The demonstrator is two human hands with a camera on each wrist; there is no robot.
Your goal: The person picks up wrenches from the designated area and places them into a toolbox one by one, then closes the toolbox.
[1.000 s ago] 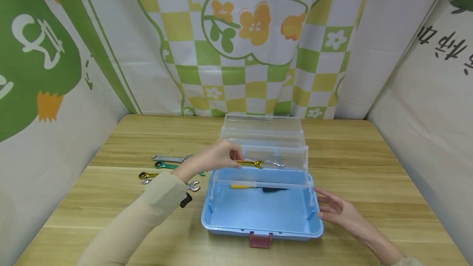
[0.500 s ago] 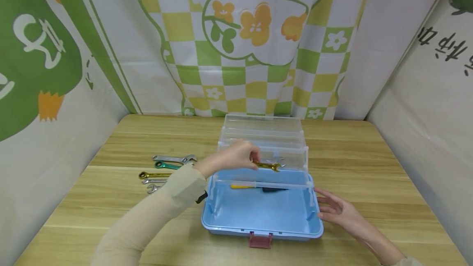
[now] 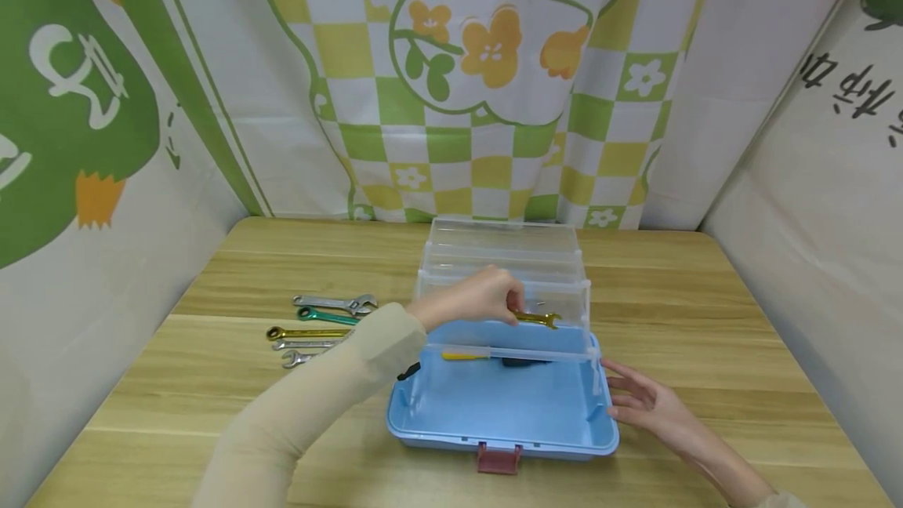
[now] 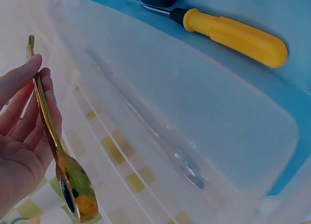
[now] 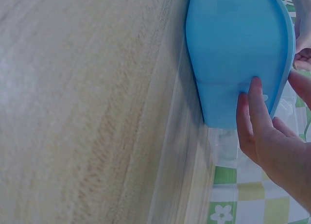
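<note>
Wrench (image 3: 538, 320), gold, poised above the clear trays (image 3: 504, 234) of the blue box (image 3: 494, 414), pinched between thumb and fingers of the left hand (image 3: 487, 296). Right hand (image 3: 652, 408) ungripped, its fingers resting against the box's right end wall. A silver tool (image 4: 146, 123) lies in one tray; a yellow screwdriver (image 4: 238, 37) lies in the box. Other wrenches (image 3: 310, 333) lie left of the box. Black characters (image 3: 855, 92) on the right wall, partly cut off, cannot be read surely. Tabletop (image 3: 705, 320) extends from the box to the right edge.
</note>
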